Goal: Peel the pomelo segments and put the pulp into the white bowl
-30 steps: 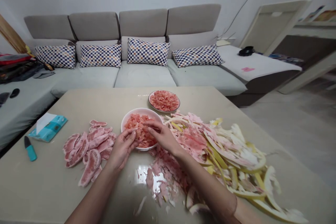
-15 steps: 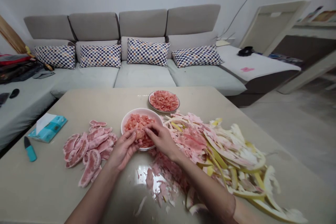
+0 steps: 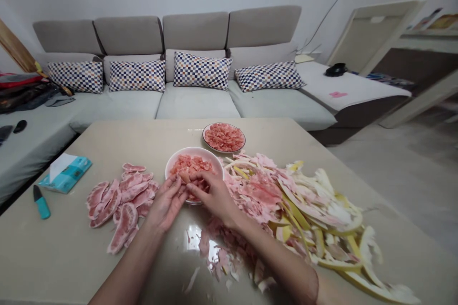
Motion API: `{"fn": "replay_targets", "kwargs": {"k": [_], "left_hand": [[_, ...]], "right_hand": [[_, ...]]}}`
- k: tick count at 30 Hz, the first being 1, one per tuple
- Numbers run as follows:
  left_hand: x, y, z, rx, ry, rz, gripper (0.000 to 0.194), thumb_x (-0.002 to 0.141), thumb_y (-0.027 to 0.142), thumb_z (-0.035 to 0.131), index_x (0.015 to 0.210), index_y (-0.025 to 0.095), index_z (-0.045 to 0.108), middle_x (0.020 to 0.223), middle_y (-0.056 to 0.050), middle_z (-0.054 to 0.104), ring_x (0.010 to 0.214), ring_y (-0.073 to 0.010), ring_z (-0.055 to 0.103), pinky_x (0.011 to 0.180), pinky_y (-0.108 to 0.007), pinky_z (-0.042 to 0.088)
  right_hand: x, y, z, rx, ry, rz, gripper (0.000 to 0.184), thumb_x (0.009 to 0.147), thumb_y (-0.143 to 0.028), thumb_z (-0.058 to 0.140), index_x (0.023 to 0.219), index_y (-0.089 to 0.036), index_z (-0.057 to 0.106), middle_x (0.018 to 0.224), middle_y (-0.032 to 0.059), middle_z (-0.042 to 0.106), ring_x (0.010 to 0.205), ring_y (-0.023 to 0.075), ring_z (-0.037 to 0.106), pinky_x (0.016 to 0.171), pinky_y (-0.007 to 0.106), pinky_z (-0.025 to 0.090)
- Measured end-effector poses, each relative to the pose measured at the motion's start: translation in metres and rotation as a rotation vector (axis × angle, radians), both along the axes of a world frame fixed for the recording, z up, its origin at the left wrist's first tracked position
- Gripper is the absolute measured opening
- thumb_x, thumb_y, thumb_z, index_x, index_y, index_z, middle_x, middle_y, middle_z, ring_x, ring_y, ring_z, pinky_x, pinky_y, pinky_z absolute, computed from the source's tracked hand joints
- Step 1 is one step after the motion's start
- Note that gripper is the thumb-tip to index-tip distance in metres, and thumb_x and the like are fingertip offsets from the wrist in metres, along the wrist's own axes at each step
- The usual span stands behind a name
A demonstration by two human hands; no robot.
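Note:
A white bowl (image 3: 172, 160) heaped with pink pomelo flesh stands before me on the table. Over its near side my left hand (image 3: 168, 202) pinches a small piece of pomelo flesh (image 3: 185, 176) between thumb and fingertips. My right hand (image 3: 214, 196) meets it from the other side, thumb and forefinger closed at the same piece; its other fingers are partly hidden. Left of the bowl lie several pomelo segments (image 3: 127, 221) still in pale membrane. Behind the bowl is a dark-rimmed plate (image 3: 205, 139) full of pink flesh.
A large pile of pomelo peel (image 3: 304, 214) and torn membrane spreads over the table's right side, with scraps near my right forearm. At the left are a tissue pack (image 3: 67, 176) and a small knife (image 3: 42, 204) with a turquoise handle. A sofa (image 3: 196, 102) stands beyond the table.
The right hand has turned and dropped slightly, its thumb now lower beside the piece. The left hand has shifted slightly left. The piece sits lower, closer to the flesh in the bowl.

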State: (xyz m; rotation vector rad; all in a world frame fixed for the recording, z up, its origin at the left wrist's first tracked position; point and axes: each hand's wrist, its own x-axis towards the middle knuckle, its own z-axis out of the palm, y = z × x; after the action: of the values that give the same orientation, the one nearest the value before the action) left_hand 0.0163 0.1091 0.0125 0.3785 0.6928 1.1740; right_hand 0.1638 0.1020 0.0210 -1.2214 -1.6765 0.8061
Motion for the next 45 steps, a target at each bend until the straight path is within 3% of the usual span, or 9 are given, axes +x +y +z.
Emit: {"fn": "replay_targets", "kwargs": {"k": [3, 12, 17, 21, 25, 29, 33, 39, 45], "left_hand": [[0.005, 0.001, 0.0, 0.017, 0.02, -0.001, 0.011, 0.084, 0.008, 0.061, 0.093, 0.013, 0.063, 0.096, -0.007, 0.069, 0.092, -0.0135, 0.067, 0.092, -0.028, 0.052], [0.012, 0.006, 0.003, 0.035, 0.054, 0.004, 0.009, 0.081, 0.013, 0.066, 0.086, 0.018, 0.062, 0.107, -0.002, 0.067, 0.097, -0.0128, 0.064, 0.099, -0.043, 0.047], [0.014, 0.005, 0.0, 0.116, 0.053, -0.044, 0.017, 0.081, 0.017, 0.067, 0.098, 0.019, 0.063, 0.106, -0.005, 0.068, 0.101, -0.0138, 0.064, 0.101, -0.035, 0.046], [0.012, 0.003, 0.002, 0.134, 0.196, -0.013, 0.029, 0.075, 0.013, 0.072, 0.101, 0.02, 0.062, 0.106, -0.004, 0.068, 0.101, -0.0141, 0.064, 0.095, -0.031, 0.05], [0.005, 0.005, 0.009, 0.175, 0.244, 0.083, 0.028, 0.075, 0.019, 0.072, 0.101, 0.019, 0.061, 0.103, -0.005, 0.069, 0.101, -0.0181, 0.064, 0.091, -0.038, 0.053], [0.001, 0.008, 0.01, 0.188, 0.221, 0.088, 0.031, 0.075, 0.018, 0.073, 0.105, 0.017, 0.064, 0.104, -0.005, 0.07, 0.096, -0.013, 0.065, 0.087, -0.024, 0.052], [0.003, 0.006, 0.006, 0.138, 0.206, 0.07, 0.027, 0.075, 0.016, 0.073, 0.101, 0.017, 0.067, 0.099, -0.003, 0.071, 0.086, -0.0091, 0.065, 0.081, -0.018, 0.052], [0.007, 0.001, 0.007, 0.14, 0.243, 0.041, 0.033, 0.07, 0.018, 0.077, 0.102, 0.02, 0.067, 0.099, -0.002, 0.069, 0.09, -0.0126, 0.066, 0.084, -0.023, 0.053], [0.009, -0.002, 0.008, 0.205, 0.334, 0.088, 0.046, 0.068, 0.022, 0.079, 0.112, 0.021, 0.065, 0.117, -0.006, 0.066, 0.105, -0.018, 0.063, 0.091, -0.025, 0.049]], "right_hand": [[-0.002, 0.002, -0.002, 0.009, 0.002, -0.006, 0.012, 0.086, -0.028, 0.06, 0.09, -0.019, 0.067, 0.084, 0.0032, 0.069, 0.073, 0.0166, 0.062, 0.068, 0.027, 0.048], [0.014, 0.006, 0.0, -0.066, 0.122, -0.085, 0.017, 0.084, -0.027, 0.058, 0.087, -0.019, 0.072, 0.086, 0.004, 0.074, 0.078, 0.0198, 0.067, 0.074, 0.031, 0.05], [0.011, 0.007, 0.004, -0.1, 0.179, -0.04, 0.018, 0.082, -0.031, 0.06, 0.087, -0.018, 0.073, 0.089, 0.0053, 0.075, 0.083, 0.0207, 0.067, 0.08, 0.033, 0.051], [0.011, 0.008, 0.006, -0.101, 0.22, -0.015, 0.021, 0.084, -0.033, 0.059, 0.089, -0.018, 0.072, 0.09, 0.0049, 0.074, 0.084, 0.0201, 0.067, 0.079, 0.032, 0.052], [0.019, 0.011, -0.005, 0.05, 0.031, -0.097, 0.018, 0.088, -0.026, 0.053, 0.091, -0.02, 0.07, 0.09, 0.0048, 0.072, 0.085, 0.0197, 0.065, 0.08, 0.033, 0.05], [0.027, 0.012, -0.014, 0.196, -0.289, -0.096, 0.019, 0.086, -0.018, 0.054, 0.095, -0.022, 0.07, 0.095, 0.007, 0.07, 0.087, 0.0204, 0.063, 0.081, 0.034, 0.047], [0.029, 0.008, -0.01, 0.176, -0.384, -0.159, 0.016, 0.086, -0.025, 0.059, 0.073, -0.02, 0.068, 0.073, 0.0043, 0.068, 0.071, 0.0188, 0.06, 0.069, 0.03, 0.046], [0.025, 0.004, 0.001, 0.143, -0.08, -0.125, 0.01, 0.084, -0.019, 0.06, 0.089, -0.021, 0.068, 0.09, 0.0033, 0.07, 0.084, 0.0182, 0.063, 0.074, 0.028, 0.048], [0.02, -0.002, 0.011, 0.004, 0.095, -0.113, 0.011, 0.083, -0.028, 0.063, 0.086, -0.019, 0.069, 0.084, 0.0029, 0.071, 0.075, 0.0171, 0.065, 0.069, 0.028, 0.051]]}}
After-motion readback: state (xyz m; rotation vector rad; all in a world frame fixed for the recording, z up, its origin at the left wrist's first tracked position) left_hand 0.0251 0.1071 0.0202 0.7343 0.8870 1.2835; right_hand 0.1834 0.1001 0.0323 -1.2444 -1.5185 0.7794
